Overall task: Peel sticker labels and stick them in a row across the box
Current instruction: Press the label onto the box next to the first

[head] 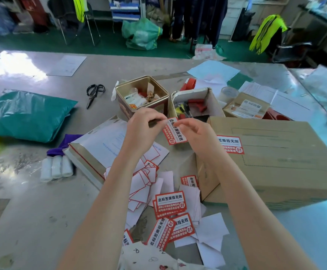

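- The held label (175, 131) is partly covered at its top edge by the fingertips of the left hand (146, 124) and the right hand (196, 131); whether its backing is lifting cannot be told
- The small print on the loose labels (170, 202) is too fine to read
- The cardboard box (275, 158) hides part of one label at its near-left corner
- Both forearms run off the bottom edge

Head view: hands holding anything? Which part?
Yes. Both hands pinch one red-and-white sticker label at its top edge: left hand at the top left corner, right hand fingers beside it. The label hangs free below.
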The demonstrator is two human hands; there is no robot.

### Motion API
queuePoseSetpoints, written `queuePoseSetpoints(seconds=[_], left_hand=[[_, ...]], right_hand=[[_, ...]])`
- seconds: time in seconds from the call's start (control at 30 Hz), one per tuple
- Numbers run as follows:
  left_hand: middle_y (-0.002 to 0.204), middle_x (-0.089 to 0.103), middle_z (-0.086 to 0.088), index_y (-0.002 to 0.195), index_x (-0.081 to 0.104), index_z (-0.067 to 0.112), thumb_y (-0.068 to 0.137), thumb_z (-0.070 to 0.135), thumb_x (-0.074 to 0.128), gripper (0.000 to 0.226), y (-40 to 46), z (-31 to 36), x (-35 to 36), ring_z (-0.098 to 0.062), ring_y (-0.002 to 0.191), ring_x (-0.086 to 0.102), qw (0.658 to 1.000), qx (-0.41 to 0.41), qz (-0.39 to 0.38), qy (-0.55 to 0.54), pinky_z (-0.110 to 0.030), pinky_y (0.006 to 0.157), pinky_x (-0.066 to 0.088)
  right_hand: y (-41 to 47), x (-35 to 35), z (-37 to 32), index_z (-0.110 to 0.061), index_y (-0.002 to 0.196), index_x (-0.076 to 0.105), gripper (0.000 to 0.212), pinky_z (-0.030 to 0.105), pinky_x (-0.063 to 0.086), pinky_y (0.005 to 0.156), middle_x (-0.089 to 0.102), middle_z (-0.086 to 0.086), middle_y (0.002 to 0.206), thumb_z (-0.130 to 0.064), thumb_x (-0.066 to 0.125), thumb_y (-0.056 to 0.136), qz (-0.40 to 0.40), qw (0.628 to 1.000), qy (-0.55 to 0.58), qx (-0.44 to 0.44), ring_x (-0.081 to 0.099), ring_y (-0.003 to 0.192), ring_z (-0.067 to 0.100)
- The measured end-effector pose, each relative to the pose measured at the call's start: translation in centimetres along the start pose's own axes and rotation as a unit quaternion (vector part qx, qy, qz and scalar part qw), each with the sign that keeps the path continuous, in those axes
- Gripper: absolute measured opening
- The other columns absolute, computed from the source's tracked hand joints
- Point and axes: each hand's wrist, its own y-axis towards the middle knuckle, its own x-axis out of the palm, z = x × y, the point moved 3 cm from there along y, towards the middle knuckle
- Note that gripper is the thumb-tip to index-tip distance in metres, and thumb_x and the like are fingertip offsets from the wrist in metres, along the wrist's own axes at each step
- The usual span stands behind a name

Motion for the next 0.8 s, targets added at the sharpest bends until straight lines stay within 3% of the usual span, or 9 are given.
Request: queuePoseSetpoints(seconds=[0.13,0.2,0.33,0.47,0.53,0.6,0.7,0.8], left_hand=[[0.100,0.063,0.005,0.088,0.072,0.019,0.087,0.025,0.062,0.012,-0.5,2.7,-0.1,-0.014,0.102,0.052,0.999,0.004,0.022,0.037,-0.046,0.092,0.043],[0.106,0.061,0.001,0.091,0.071,0.017,0.088,0.024,0.061,0.013,-1.0,4.0,0.1,-0.016,0.107,0.050,0.998,-0.004,0.033,0.049,-0.043,0.097,0.039],[0.111,0.057,0.001,0.094,0.071,0.017,0.088,0.023,0.061,0.014,-1.5,5.8,0.8,-0.016,0.111,0.046,0.997,0.001,0.047,0.060,-0.039,0.100,0.035],[0.109,0.058,0.000,0.093,0.071,0.015,0.087,0.022,0.063,0.012,-1.8,7.5,1.9,-0.017,0.109,0.048,0.997,-0.003,0.065,0.050,-0.043,0.099,0.037],[0.106,0.060,-0.001,0.091,0.071,0.015,0.087,0.021,0.062,0.011,-2.0,8.1,2.6,-0.018,0.105,0.051,0.997,-0.013,0.075,0.034,-0.045,0.096,0.041],[0.099,0.064,0.001,0.090,0.069,0.016,0.089,0.023,0.059,0.012,-2.3,8.9,3.2,-0.014,0.098,0.056,0.995,-0.033,0.087,-0.025,-0.039,0.090,0.047],[0.092,0.070,0.005,0.093,0.069,0.018,0.091,0.025,0.057,0.013,-3.1,10.1,4.3,-0.003,0.088,0.062,0.960,-0.160,0.076,-0.216,-0.014,0.074,0.047],[0.090,0.072,0.005,0.091,0.070,0.020,0.090,0.025,0.058,0.013,-3.7,10.8,6.5,-0.001,0.084,0.060,0.899,-0.262,0.043,-0.348,-0.019,0.077,0.039]], right_hand=[[-0.6,-1.5,0.1,-0.027,0.098,0.066,0.021,0.025,0.044,0.063,0.067,0.000,0.092,-0.019,0.046,0.097,0.020,0.999,0.034,-0.005,0.062,0.092,0.032],[-0.9,-2.3,0.5,-0.027,0.097,0.066,0.021,0.023,0.049,0.074,0.067,-0.006,0.093,-0.017,0.048,0.095,0.032,0.997,0.072,0.004,0.064,0.090,0.021],[-1.6,-3.8,1.8,-0.031,0.092,0.064,0.024,0.042,0.049,0.096,0.072,-0.001,0.103,-0.013,0.049,0.093,0.075,0.975,0.207,0.024,0.065,0.102,0.016],[-2.8,-5.5,2.3,-0.025,0.098,0.064,0.025,0.031,0.048,0.092,0.072,-0.003,0.104,-0.009,0.046,0.095,0.096,0.941,0.323,0.041,0.064,0.102,0.010],[-3.3,-6.9,2.8,-0.025,0.098,0.064,0.025,0.027,0.048,0.087,0.071,-0.006,0.103,-0.006,0.047,0.093,0.143,0.927,0.344,0.037,0.064,0.098,0.006],[-3.7,-8.3,4.0,-0.022,0.106,0.062,0.021,0.020,0.046,0.078,0.069,-0.008,0.103,-0.010,0.051,0.092,0.196,0.922,0.332,0.044,0.063,0.094,0.002],[-4.2,-9.4,5.4,-0.016,0.119,0.057,0.031,0.023,0.051,0.078,0.071,-0.002,0.105,-0.032,0.054,0.093,0.197,0.926,0.316,0.055,0.067,0.094,0.007],[-5.0,-10.0,6.3,-0.015,0.109,0.063,0.045,0.016,0.051,0.071,0.073,0.000,0.096,-0.052,0.046,0.091,0.194,0.938,0.281,0.053,0.068,0.086,0.006]])
